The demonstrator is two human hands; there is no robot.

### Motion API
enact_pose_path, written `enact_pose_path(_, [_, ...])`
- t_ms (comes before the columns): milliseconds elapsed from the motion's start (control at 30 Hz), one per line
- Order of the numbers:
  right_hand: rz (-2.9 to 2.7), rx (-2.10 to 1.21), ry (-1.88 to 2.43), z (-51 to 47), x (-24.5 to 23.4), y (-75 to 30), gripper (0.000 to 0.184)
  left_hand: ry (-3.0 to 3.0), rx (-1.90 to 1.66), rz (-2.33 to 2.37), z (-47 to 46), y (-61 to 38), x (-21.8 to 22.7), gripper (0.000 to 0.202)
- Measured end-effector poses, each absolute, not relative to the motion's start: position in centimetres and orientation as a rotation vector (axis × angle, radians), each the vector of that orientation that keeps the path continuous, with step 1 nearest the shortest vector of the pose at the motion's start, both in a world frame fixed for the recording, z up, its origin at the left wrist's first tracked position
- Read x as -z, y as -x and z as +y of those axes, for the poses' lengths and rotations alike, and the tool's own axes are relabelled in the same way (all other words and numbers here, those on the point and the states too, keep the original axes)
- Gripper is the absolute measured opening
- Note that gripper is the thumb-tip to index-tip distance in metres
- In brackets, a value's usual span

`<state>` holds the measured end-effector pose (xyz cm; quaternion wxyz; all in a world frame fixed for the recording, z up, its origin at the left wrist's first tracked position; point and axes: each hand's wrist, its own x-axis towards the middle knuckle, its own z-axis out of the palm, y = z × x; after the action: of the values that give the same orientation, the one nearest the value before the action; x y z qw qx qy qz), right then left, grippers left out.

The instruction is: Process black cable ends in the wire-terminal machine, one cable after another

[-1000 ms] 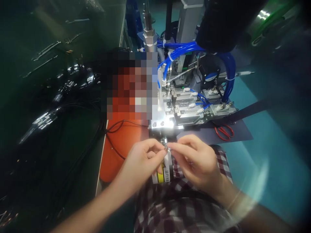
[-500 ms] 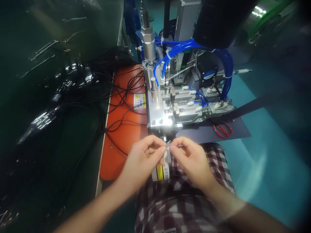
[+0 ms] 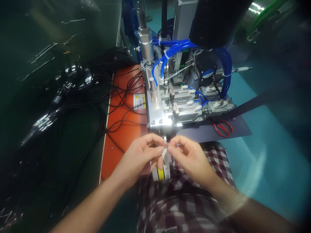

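My left hand and my right hand meet fingertip to fingertip just below the front of a metal machine. Both pinch a tiny shiny metal part between thumb and forefinger. The part is too small to name. Under the hands lies a white and yellow label with printed characters, and below that my checked shirt. An orange mat lies to the left of my left hand.
The machine carries blue air hoses and a steel cylinder. Black cables are heaped over the orange mat and dark bench at left. Red-handled scissors lie on a dark sheet right of the machine. Teal floor spreads right.
A blurred patch left of the machine a second ago is gone, showing orange mat and cables. Both hands stay pinched together and have drifted slightly left and upward in view.
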<state>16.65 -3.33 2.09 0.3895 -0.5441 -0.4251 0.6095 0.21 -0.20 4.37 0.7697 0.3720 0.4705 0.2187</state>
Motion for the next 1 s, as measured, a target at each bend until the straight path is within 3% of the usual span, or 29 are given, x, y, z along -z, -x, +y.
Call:
enact_pose_path(367, [-1.190, -1.461, 1.424, -3.4, -1.7, -16.5, 0.013, -0.703, -0.545, 1.083, -0.2, -0.4, -3.9, 0.016])
enact_pose_path(700, [-1.203, -1.496, 1.456, -2.9, -1.5, -17.6, 0.018, -0.995, -0.681, 1.294, -0.6, -2.5, -4.2, 0.021])
enact_pose_path(1000, [-1.053, -1.643, 1.419, -2.0, -1.3, -17.7, 0.020, -0.811, -0.518, 1.206, 1.0, -2.0, -3.5, 0.022])
